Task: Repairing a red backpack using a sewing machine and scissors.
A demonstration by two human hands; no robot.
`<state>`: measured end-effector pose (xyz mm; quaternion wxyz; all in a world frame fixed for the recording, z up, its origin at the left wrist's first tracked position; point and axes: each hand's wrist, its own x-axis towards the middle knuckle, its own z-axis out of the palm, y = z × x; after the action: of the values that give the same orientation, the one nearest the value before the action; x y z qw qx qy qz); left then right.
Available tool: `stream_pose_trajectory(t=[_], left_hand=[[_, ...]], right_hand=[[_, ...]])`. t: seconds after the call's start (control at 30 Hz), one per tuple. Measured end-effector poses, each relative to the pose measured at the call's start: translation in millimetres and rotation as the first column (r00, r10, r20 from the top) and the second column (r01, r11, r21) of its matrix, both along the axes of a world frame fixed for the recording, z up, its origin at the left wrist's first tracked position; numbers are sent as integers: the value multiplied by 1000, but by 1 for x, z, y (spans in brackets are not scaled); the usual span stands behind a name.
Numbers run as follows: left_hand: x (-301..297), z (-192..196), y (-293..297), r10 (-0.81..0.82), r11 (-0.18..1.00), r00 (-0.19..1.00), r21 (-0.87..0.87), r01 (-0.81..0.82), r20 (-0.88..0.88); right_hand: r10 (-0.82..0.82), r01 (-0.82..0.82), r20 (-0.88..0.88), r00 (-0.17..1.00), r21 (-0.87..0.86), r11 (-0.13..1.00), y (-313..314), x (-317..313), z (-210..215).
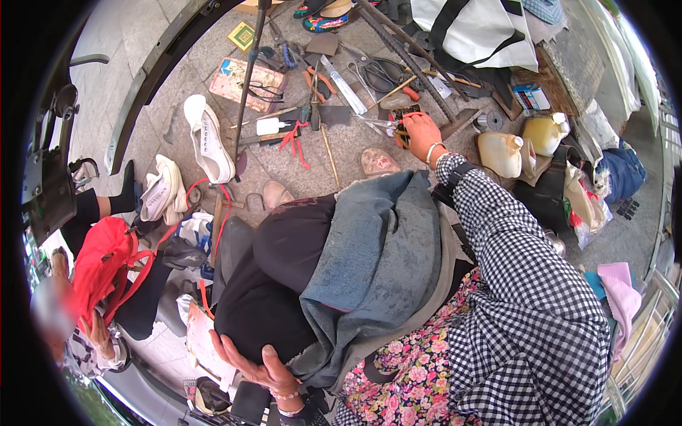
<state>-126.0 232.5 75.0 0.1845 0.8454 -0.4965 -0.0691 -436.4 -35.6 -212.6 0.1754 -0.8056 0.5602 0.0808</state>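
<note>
My right hand (421, 132) reaches forward to the ground, with its fingers bent down at a small dark box (406, 112) of reddish-brown bits. The fingertips are partly hidden, so what they pinch is unclear. Beside it lies a metal plier-like tool (379, 123). My left hand (254, 367) rests by my black-trousered leg, thumb and fingers spread, holding nothing. A worn blue-grey cloth (373, 248) covers my lap.
Tools lie ahead: orange-handled pincers (321, 82), black scissors (383, 73), a hammer-like wooden stick (329, 156). White shoes (207, 138) stand left, near a seated person with a red bag (106, 263). Yellowish jugs (500, 154) stand right. Dark metal legs (250, 78) rise ahead.
</note>
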Motion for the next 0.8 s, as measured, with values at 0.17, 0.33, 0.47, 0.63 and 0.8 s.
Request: stream_pose_trajectory(t=[0.17,0.33,0.47,0.63,0.8], left_hand=[[-3,2,-5,-4,1000,1000,-19,4,14],[1,3,-5,-33,999,999,3,33,10],[2,1,-3,-33,999,999,24,33,-6],[-3,2,-9,-32,999,999,12,31,34],[-4,-1,-11,-44,998,999,33,45,-27]], right_hand=[[-6,6,26,1000,8,1000,-4,7,2],[-61,70,265,962,-25,997,5,11,15],[-272,163,471,839,259,952,2,40,9],[-341,208,346,874,366,907,-22,101,-16],[-153,184,704,693,33,982,-9,107,-26]])
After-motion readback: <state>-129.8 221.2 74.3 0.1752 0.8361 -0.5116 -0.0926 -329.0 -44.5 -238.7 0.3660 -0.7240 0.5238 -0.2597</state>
